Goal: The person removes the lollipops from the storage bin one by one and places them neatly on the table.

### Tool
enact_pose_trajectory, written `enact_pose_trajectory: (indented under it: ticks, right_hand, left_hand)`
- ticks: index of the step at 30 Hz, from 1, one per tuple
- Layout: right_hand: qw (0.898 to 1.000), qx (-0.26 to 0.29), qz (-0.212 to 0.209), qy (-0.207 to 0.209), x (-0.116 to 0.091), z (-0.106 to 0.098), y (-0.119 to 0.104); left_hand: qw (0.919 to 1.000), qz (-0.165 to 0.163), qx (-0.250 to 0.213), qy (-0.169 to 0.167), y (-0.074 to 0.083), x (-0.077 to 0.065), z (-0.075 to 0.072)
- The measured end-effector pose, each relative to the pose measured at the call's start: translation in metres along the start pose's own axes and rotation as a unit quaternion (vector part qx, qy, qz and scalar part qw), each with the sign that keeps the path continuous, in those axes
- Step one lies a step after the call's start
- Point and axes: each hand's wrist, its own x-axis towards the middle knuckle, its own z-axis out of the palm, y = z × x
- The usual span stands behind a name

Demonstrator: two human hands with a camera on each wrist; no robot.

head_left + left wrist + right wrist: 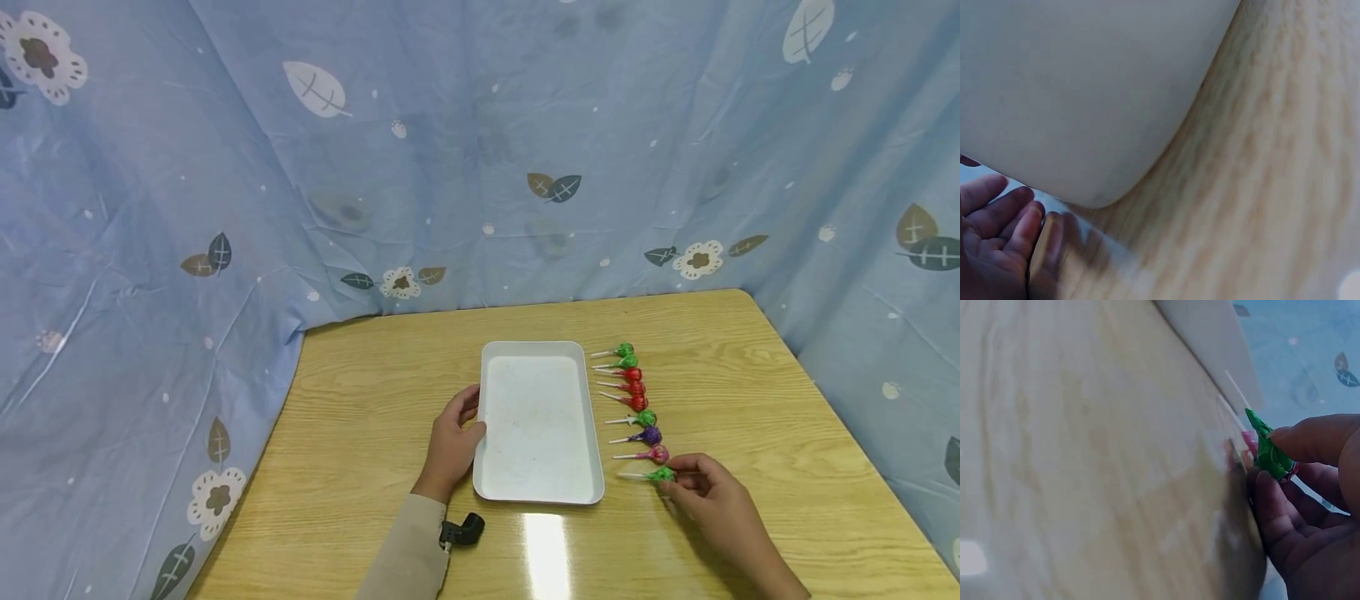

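Observation:
My right hand [711, 498] pinches a green-wrapped lollipop [662, 473] by its candy end, at the near end of a column of lollipops. In the right wrist view, thumb and fingers close on that green wrapper [1270, 453], its white stick pointing away. Just beyond it lies a pink lollipop [658, 454], then a purple one [649, 435] and a green one [647, 418]. A white rectangular tray [537, 496] stands left of the column. My left hand [453, 442] rests against the tray's left side, fingers loosely bent.
Farther up the column lie several red lollipops [636, 388] and two green ones [627, 362], sticks toward the tray. The wooden table [375, 400] is bounded by a blue patterned curtain [465, 208]. A black strap fitting [465, 530] sits at the left wrist.

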Motion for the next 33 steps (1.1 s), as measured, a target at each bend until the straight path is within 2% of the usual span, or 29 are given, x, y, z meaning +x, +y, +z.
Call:
enact_pose_trajectory:
  ticks: [10, 18, 26, 33]
  right_hand:
    - [0.997, -0.053, -0.045, 0.025, 0.003, 0.005, 0.002]
    - [0.996, -0.062, -0.042, 0.037, 0.004, 0.002, 0.001]
    - [0.995, -0.079, -0.047, 0.036, 0.007, -0.015, -0.002]
    - [0.992, -0.082, -0.079, 0.046, 0.021, -0.029, -0.010]
  left_hand:
    - [1.0000, 0.003, -0.006, -0.003, -0.001, -0.001, 0.000]
    - [0.9999, 0.004, -0.009, -0.006, 0.000, -0.002, 0.001]
    - [0.9999, -0.005, -0.012, -0.007, 0.004, -0.005, 0.003]
    - [0.9998, -0.011, -0.010, -0.010, 0.007, -0.009, 0.002]
